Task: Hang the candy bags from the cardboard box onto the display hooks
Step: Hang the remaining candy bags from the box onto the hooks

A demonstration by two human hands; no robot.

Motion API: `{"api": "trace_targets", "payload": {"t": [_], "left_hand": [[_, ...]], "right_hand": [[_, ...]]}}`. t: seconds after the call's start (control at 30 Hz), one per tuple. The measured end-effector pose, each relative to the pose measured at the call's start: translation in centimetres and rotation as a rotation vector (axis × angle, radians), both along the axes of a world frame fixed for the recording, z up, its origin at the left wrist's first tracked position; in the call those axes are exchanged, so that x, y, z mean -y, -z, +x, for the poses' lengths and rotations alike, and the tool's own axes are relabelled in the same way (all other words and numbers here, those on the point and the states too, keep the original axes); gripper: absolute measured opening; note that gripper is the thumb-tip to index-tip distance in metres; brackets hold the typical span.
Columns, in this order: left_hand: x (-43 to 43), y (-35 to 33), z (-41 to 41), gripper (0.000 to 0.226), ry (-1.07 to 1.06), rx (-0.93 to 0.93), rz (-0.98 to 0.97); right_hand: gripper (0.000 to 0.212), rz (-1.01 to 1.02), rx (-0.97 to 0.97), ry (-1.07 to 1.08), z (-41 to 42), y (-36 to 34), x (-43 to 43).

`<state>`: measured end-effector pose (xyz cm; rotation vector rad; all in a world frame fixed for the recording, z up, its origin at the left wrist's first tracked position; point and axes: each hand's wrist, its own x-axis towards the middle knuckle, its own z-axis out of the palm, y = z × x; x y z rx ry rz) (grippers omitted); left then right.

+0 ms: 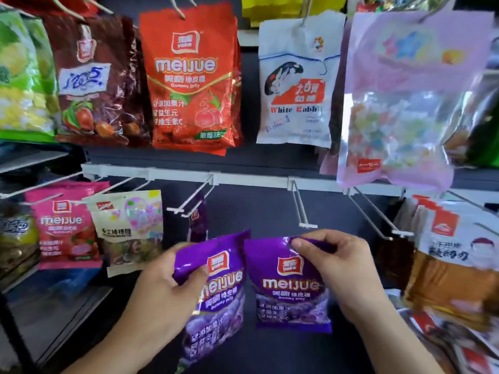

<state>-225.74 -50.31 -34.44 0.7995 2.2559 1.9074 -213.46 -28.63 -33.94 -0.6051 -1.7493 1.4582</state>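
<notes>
Two glossy purple "meijue" gummy jelly bags are held up side by side in front of the dark display panel, below the white hook rail (243,179). The left hand (164,287) pinches the upper left corner of the left purple bag (216,300), thumb on the front and the other fingers behind it; this bag tilts and its crinkled foil catches the light. The right hand (340,263) grips the top edge of the right purple bag (290,290), thumb and forefinger closed on the foil just beneath an empty white wire hook (303,211). Both bags carry a red-and-white logo badge above the white "meijue" lettering and Chinese text over grape pictures.

On the far upper row hang a red "meijue Gummy jelly" bag (189,82), a white "White Rabbit" bag (297,85), a dark red foil bag (100,85) and a pale pink bag with a clear window (405,103). At lower left hangs a pink "meijue" bag (64,228) beside a cream lollipop bag (129,230).
</notes>
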Motion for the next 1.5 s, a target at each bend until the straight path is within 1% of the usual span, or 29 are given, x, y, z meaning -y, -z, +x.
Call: {"api": "trace_targets", "payload": {"t": [0.07, 0.1, 0.23, 0.37, 0.47, 0.53, 0.6, 0.7, 0.8, 0.9, 0.97, 1.07, 1.1, 1.13, 1.17, 1.2, 1.23, 1.3, 1.33, 1.4, 1.5], "left_hand": [[-0.8, 0.1, 0.3, 0.010, 0.037, 0.008, 0.029], [-1.2, 0.1, 0.6, 0.006, 0.062, 0.008, 0.029], [-2.2, 0.4, 1.5, 0.006, 0.100, 0.051, 0.045], [-2.4, 0.0, 1.8, 0.012, 0.119, 0.068, 0.041], [-2.4, -0.5, 1.9, 0.023, 0.143, 0.073, 0.052], [-2.2, -0.7, 1.9, 0.027, 0.160, 0.050, 0.042], [-1.9, -0.6, 1.9, 0.028, 0.170, 0.026, 0.024], [-1.5, -0.6, 2.1, 0.029, 0.208, 0.057, 0.042], [-1.4, -0.6, 2.4, 0.030, 0.227, 0.044, 0.048], [-1.6, -0.7, 2.3, 0.027, 0.229, 0.039, 0.049], [-2.1, -1.0, 2.4, 0.028, 0.258, 0.020, 0.029], [-3.3, -1.6, 2.5, 0.030, 0.300, -0.034, -0.002], [-3.7, -1.7, 2.4, 0.029, 0.314, -0.041, -0.002], [-4.2, -1.9, 2.4, 0.028, 0.329, -0.039, 0.000], [-4.8, -2.0, 2.2, 0.027, 0.342, -0.037, -0.001], [-5.3, -2.1, 2.1, 0.026, 0.352, -0.034, -0.004], [-6.0, -2.1, 2.0, 0.026, 0.361, -0.035, -0.008], [-7.6, -2.1, 2.0, 0.026, 0.375, -0.043, -0.010], [-8.2, -2.2, 1.8, 0.025, 0.369, -0.054, -0.006], [-9.5, -2.2, 1.6, 0.022, 0.346, -0.094, 0.004], [-11.0, -2.1, 1.1, 0.016, 0.301, -0.129, 0.024]], "right_hand": [[0.009, 0.021, -0.031, 0.061, 0.6, -0.1, -1.0], [0.009, 0.029, -0.050, 0.084, 0.8, -0.1, -1.5], [0.009, 0.024, -0.075, 0.111, 1.0, 0.0, -2.3], [0.008, -0.012, -0.135, 0.099, 0.9, -0.1, -2.5], [0.008, 0.011, -0.119, 0.106, 0.4, 0.1, -2.5], [0.007, 0.005, -0.128, 0.106, -0.2, 0.2, -2.5], [0.006, -0.012, -0.134, 0.119, -0.9, 0.5, -2.7], [0.005, -0.054, -0.134, 0.113, -1.8, 0.9, -3.1], [0.004, -0.109, -0.148, 0.087, -2.4, 1.2, -3.6], [0.006, -0.112, -0.102, 0.146, -3.5, 1.7, -4.6], [0.016, -0.073, -0.061, 0.206, -4.2, 2.1, -5.4], [0.040, 0.125, 0.008, 0.330, -4.0, 2.6, -5.7], [0.040, 0.173, -0.013, 0.375, -3.4, 2.8, -5.7], [0.034, 0.185, -0.056, 0.405, -2.8, 2.8, -5.5], [0.024, 0.152, -0.104, 0.405, -2.0, 2.8, -5.3], [0.014, 0.076, -0.151, 0.353, -1.4, 2.6, -5.2], [0.009, -0.018, -0.179, 0.250, -0.7, 2.4, -5.0], [0.009, -0.193, -0.158, -0.023, 0.3, 2.0, -4.4], [0.008, -0.233, -0.131, -0.131, 0.6, 1.9, -4.0], [0.014, -0.263, -0.151, -0.182, 0.9, 1.9, -3.5], [0.016, -0.276, -0.221, -0.116, 1.1, 1.6, -3.6]]}}
